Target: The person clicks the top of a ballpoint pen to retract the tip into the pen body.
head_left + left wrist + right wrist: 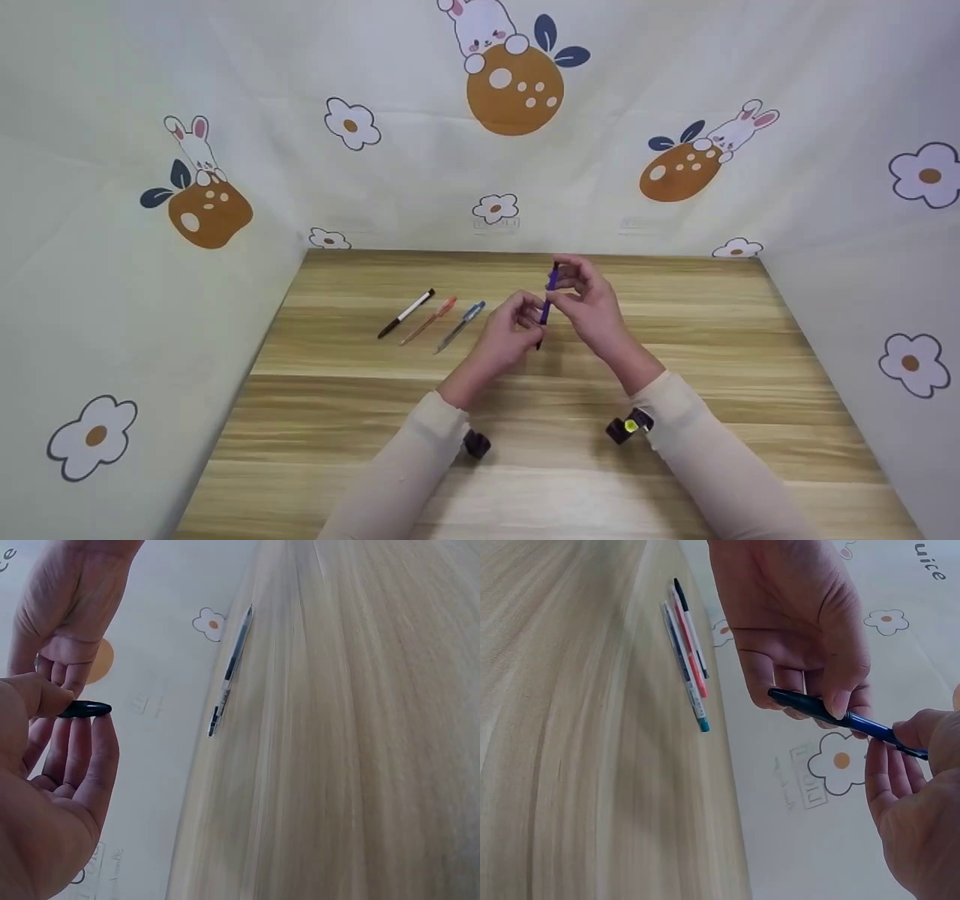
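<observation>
Between both hands a blue-purple pen [551, 283] with a dark end stands tilted, above the table. My left hand [514, 330] pinches its lower, dark part, the thumb lying along it in the right wrist view. Farther up, my right hand [592, 306] holds the blue barrel [870, 726] between thumb and fingers, close to the clip end. Left of the hands, a white pen with black ends [406, 313], a red pen [429, 321] and a clear pen with a blue top [460, 327] lie side by side, slanted.
The wood-grain table [337, 435] meets a pale cloth wall [420, 180] with printed rabbits and flowers behind and at both sides. In the left wrist view, a clear pen with dark parts [231, 671] lies on the table near its far edge.
</observation>
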### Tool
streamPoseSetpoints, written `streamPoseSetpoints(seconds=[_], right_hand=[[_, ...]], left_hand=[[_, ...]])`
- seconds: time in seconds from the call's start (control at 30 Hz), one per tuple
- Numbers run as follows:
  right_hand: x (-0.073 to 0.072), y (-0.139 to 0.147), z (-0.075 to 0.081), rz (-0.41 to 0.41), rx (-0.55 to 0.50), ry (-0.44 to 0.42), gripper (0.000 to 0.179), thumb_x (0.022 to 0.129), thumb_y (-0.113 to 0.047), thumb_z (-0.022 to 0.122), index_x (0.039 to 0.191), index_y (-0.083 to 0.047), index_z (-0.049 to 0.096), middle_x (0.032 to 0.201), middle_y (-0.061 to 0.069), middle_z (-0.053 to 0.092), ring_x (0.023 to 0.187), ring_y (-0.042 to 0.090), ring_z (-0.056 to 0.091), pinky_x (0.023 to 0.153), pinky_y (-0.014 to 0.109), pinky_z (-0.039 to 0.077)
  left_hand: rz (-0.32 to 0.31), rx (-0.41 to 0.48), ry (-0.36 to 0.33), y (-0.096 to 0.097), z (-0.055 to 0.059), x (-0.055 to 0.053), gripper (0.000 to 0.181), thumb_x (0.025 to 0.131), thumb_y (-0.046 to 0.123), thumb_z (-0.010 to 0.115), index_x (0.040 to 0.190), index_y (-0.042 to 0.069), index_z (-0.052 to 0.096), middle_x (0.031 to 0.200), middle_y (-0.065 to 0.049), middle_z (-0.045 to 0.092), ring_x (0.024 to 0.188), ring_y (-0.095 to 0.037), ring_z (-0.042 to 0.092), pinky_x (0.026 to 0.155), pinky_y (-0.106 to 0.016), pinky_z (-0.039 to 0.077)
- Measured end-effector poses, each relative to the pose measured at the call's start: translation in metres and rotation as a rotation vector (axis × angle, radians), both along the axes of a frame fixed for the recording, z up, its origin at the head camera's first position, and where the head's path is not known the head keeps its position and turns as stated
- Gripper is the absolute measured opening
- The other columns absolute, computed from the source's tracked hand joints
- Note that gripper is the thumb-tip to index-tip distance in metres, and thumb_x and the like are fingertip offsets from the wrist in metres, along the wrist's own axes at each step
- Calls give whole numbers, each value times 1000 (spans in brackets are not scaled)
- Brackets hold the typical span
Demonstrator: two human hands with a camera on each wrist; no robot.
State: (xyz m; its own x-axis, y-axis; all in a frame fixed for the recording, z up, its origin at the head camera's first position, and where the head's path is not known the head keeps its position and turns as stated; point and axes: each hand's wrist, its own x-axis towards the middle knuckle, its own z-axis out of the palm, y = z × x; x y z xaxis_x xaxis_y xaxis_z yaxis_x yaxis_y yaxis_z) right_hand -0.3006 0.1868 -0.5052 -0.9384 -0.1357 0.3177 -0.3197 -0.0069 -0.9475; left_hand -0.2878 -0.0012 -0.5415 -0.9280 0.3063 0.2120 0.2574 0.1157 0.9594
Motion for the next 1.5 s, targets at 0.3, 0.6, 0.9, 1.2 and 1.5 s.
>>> streamPoseSetpoints(seconds=[0.3,0.6,0.9,1.2,1.5], right_hand=[[-6,-7,-14,-21,-58,-35,54,98,12,75,146,-4,60,124,18,64,110,27,67,93,34,60],[-10,-12,-25,-50,-95,-68,53,96,16,74,144,-1,60,129,31,60,107,24,68,93,29,60],[-11,-20,-32,-67,-113,-145,53,95,18,73,143,0,58,127,21,62,109,25,68,92,32,63],[-11,-30,-42,-78,-145,-170,53,94,20,73,141,0,59,127,25,61,105,23,69,89,33,64],[-14,-35,-50,-89,-127,-190,51,95,19,73,141,2,58,124,23,62,99,17,69,86,28,63]], left_hand=[[14,-37,-3,-6,-3,-1,34,91,-9,70,122,4,67,106,-7,70,95,-18,67,90,-35,58],[28,-116,-32,-12,-4,-2,31,93,-8,71,121,5,69,105,-4,69,94,-16,66,86,-31,58],[45,-235,-14,-21,-4,-3,29,93,-6,73,120,6,70,102,-2,69,91,-13,66,83,-31,58],[34,-293,-44,-29,-7,-6,26,96,-4,74,119,7,70,101,-4,71,90,-15,68,81,-33,59],[25,-305,-82,-36,-11,-5,28,96,-3,74,122,8,69,102,-2,69,89,-15,68,74,-30,58]])
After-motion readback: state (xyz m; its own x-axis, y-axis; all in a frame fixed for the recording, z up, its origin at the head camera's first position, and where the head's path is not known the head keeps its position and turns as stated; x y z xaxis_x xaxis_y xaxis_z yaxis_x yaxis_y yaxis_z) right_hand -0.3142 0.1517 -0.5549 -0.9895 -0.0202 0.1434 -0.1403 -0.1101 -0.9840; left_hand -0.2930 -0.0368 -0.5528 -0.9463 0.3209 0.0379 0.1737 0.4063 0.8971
